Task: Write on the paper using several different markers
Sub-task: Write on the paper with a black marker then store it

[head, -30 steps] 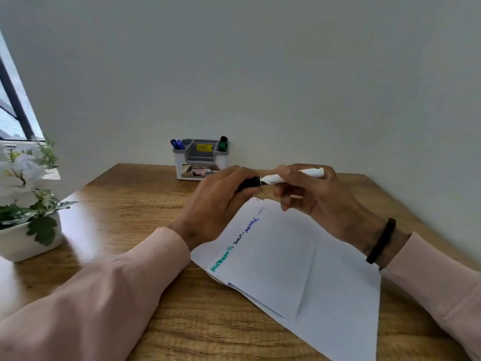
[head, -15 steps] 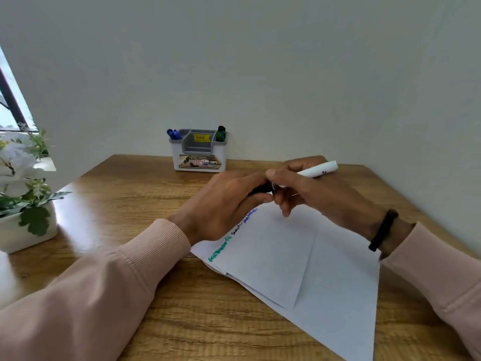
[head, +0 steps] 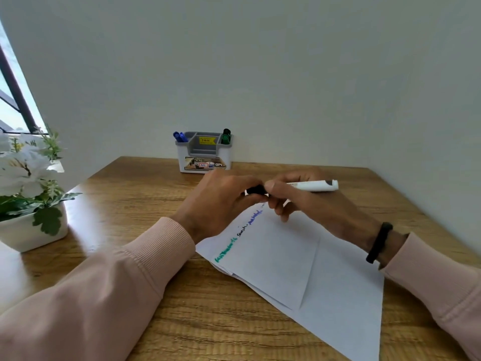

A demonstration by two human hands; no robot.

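Note:
A white marker (head: pixel 312 185) with a black cap (head: pixel 256 190) lies level above the far corner of the white paper (head: pixel 286 261). My right hand (head: pixel 307 204) grips the white barrel. My left hand (head: pixel 221 201) pinches the black cap end. The paper lies at an angle on the wooden desk (head: pixel 130 204), with short green, black and blue words along its upper left edge. Whether the cap is fully seated on the barrel is hidden by my fingers.
A grey and white marker holder (head: pixel 203 155) stands at the back of the desk against the wall, with blue markers (head: pixel 180 137) on its left and green ones (head: pixel 226 136) on its right. A white pot of flowers (head: pixel 28 194) sits at the left edge.
The view has tilted and shifted slightly. Both hands stay joined on the marker, which has levelled a little, with less of the black cap showing than a second ago.

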